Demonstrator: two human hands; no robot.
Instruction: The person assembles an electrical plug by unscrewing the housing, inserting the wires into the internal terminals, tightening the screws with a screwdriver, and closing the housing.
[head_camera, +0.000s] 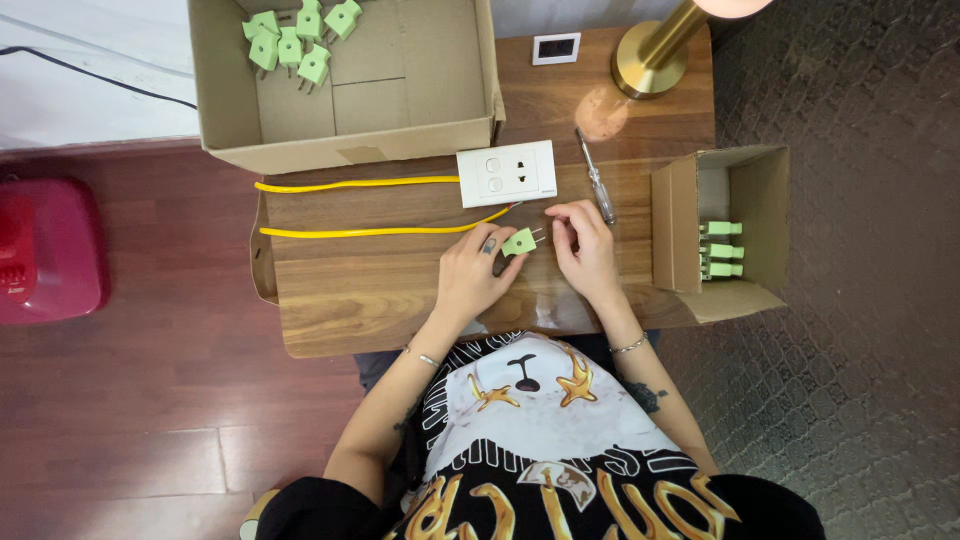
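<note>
Left hand pinching green plug firmly; right hand at 3 o'clock, grip closed — probably on prongs. Best kept low over tabletop, steady.

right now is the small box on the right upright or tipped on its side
Tipped on its side: the small cardboard box opens sideways, green plugs showing inside.

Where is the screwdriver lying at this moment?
In the head view, the screwdriver lies on the wooden table, right of the white socket plate, just above the right hand.
</note>
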